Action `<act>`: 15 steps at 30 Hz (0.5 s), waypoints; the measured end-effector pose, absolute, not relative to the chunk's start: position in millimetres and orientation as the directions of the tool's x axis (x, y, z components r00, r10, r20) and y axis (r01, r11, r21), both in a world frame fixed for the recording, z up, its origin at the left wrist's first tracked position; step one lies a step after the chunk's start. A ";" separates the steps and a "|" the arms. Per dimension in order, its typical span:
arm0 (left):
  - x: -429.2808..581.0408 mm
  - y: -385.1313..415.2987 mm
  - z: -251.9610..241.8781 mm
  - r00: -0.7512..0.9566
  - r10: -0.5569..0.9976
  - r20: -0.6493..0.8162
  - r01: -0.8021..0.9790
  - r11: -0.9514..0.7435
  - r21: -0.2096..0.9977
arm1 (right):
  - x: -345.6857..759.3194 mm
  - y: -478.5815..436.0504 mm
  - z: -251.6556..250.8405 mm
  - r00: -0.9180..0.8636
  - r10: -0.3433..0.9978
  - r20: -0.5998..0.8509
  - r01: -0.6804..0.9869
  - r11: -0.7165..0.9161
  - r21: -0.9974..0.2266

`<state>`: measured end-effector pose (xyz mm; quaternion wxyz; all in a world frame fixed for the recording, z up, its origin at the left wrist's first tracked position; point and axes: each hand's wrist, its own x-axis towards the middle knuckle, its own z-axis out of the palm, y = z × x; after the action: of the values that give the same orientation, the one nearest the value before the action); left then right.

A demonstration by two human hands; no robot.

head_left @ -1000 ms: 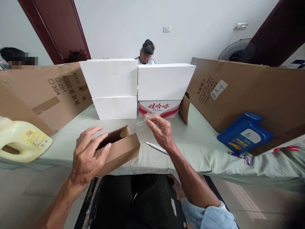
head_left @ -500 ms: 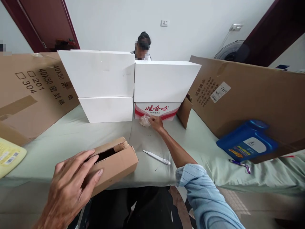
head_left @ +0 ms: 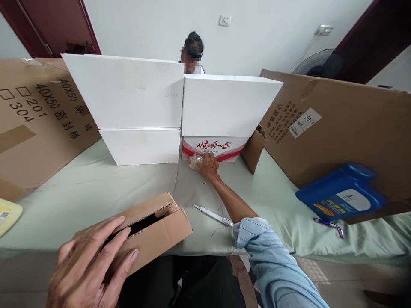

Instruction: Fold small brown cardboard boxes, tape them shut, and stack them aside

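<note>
A small brown cardboard box, with a dark gap along its top, lies at the front edge of the cloth-covered table. My left hand rests on its near left end, fingers spread over the gap. Farther back, my right hand has its fingers closed at a crumpled clear plastic wad, before a red and white printed box. Between the two hands, nearer my right forearm, lies a white craft knife.
White boxes stand stacked at the back, with a person behind them. Large cartons flank both sides. A blue bottle and a purple pen lie right, a yellow container left.
The view has shifted slightly. The small cardboard box and my left hand sit a little lower in view. My right hand has turned slightly and remains at the plastic wad.
</note>
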<state>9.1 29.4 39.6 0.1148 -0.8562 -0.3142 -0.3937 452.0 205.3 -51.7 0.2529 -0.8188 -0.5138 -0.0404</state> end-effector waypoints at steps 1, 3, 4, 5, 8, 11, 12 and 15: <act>9.6 29.2 40.4 0.493 0.446 0.747 0.626 -0.778 0.051 | 450.9 205.0 -50.9 0.443 0.825 0.351 0.879 -0.322 -0.351; 9.6 28.6 41.4 0.497 0.442 0.747 0.621 -0.783 0.050 | 448.1 204.4 -48.5 0.374 0.843 0.388 0.915 -0.266 -0.304; 9.4 28.3 41.5 0.499 0.440 0.747 0.619 -0.784 0.049 | 446.4 204.1 -47.2 0.338 0.854 0.395 0.930 -0.238 -0.280; 9.1 28.1 41.5 0.502 0.438 0.746 0.618 -0.785 0.046 | 444.6 204.0 -46.1 0.306 0.866 0.395 0.942 -0.214 -0.259; 9.6 27.8 41.6 0.507 0.423 0.751 0.613 -0.790 0.031 | 438.8 203.6 -43.7 0.239 0.898 0.370 0.962 -0.168 -0.213; 13.0 27.3 43.4 0.503 0.415 0.758 0.617 -0.787 0.021 | 433.6 202.2 -42.4 0.205 0.918 0.339 0.971 -0.146 -0.190; 14.5 27.0 44.3 0.499 0.413 0.762 0.622 -0.783 0.017 | 432.0 201.5 -41.8 0.198 0.923 0.330 0.972 -0.142 -0.187; 19.3 25.8 47.0 0.488 0.397 0.777 0.631 -0.776 0.000 | 427.6 200.0 -38.3 0.192 0.933 0.303 0.973 -0.140 -0.185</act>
<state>19.3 25.8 47.0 0.1440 -0.8506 -0.3022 -0.4055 427.6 200.0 -38.3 0.1709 -0.7530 -0.6329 -0.0574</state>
